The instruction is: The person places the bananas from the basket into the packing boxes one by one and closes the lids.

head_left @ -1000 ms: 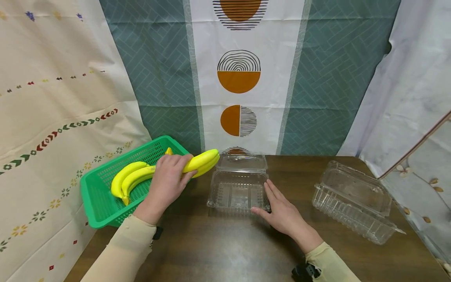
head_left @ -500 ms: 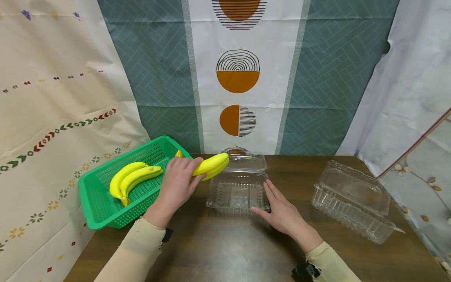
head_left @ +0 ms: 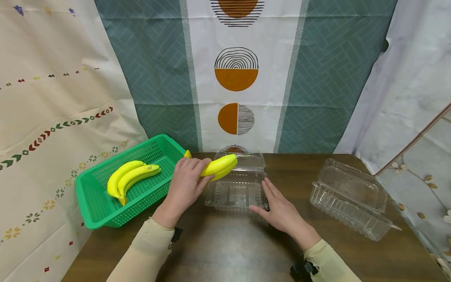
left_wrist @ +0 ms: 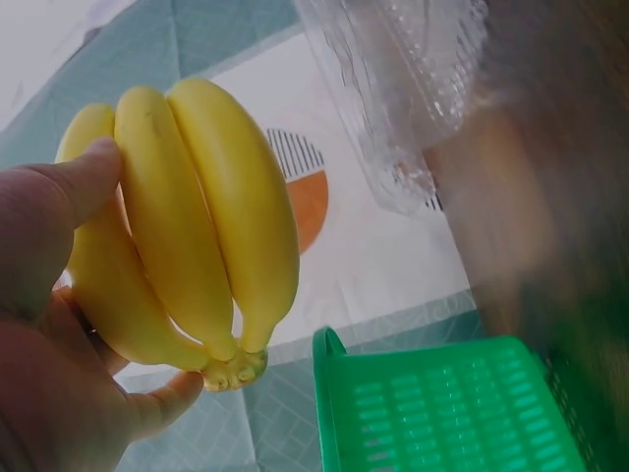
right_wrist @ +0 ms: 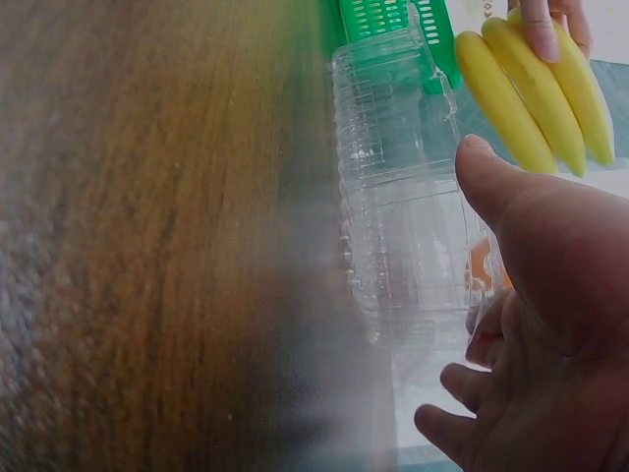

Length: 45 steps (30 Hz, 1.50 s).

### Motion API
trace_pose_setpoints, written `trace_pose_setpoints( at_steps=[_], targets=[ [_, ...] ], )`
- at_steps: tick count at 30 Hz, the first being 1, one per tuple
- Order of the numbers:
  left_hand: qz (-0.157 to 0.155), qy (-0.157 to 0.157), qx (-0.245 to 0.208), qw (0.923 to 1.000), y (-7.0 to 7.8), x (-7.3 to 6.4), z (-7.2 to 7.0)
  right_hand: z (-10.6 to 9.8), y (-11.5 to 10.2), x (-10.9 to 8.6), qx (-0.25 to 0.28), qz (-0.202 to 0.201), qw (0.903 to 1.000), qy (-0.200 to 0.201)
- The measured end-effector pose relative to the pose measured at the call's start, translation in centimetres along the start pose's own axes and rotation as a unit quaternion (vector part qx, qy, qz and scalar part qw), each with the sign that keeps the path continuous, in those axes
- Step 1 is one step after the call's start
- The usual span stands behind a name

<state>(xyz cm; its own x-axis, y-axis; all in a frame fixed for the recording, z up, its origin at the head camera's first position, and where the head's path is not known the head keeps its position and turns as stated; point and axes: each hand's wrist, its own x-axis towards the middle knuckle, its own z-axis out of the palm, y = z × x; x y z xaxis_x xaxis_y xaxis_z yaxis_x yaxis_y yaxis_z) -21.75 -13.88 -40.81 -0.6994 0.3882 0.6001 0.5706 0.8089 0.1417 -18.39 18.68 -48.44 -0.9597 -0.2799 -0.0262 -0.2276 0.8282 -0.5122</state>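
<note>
A bunch of three yellow bananas (left_wrist: 211, 206) is held in my left hand (head_left: 184, 182), thumb on one side and fingers on the other. In the head view these bananas (head_left: 222, 166) hang over the left part of a clear plastic clamshell box (head_left: 237, 194), whose lid stands open at the back. My right hand (head_left: 283, 211) rests against the right side of that box with its fingers fairly straight. In the right wrist view the box wall (right_wrist: 403, 206) lies beside the thumb. The left fingers partly hide the bunch in the head view.
A green plastic basket (head_left: 82, 196) stands at the left, with another bunch of bananas (head_left: 137, 176) inside. A second clear clamshell box (head_left: 347, 203), its lid open, sits at the right of the brown table (head_left: 218, 250). Patterned cloths hang behind and at the sides.
My left hand has carried the bananas rightward, from over the basket's right side to over the clear box's left part. The right hand has stayed at the box.
</note>
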Motion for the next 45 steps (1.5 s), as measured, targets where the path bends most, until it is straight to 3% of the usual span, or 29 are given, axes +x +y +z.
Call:
trace_pose_setpoints(
  at_steps=[21,30,45],
  targets=[
    [-0.013,-0.026,-0.025,0.9993,1.6,-0.1,2.0,0.1,-0.2,0.3,-0.009,0.005,0.9999,-0.002],
    [0.003,-0.03,-0.026,0.9992,2.0,-0.2,2.5,0.3,-0.1,0.2,-0.006,0.004,1.0,0.001],
    [0.016,-0.084,-0.028,0.996,2.7,-0.5,4.4,0.1,0.0,0.2,-0.006,0.005,1.0,0.004]
  ],
)
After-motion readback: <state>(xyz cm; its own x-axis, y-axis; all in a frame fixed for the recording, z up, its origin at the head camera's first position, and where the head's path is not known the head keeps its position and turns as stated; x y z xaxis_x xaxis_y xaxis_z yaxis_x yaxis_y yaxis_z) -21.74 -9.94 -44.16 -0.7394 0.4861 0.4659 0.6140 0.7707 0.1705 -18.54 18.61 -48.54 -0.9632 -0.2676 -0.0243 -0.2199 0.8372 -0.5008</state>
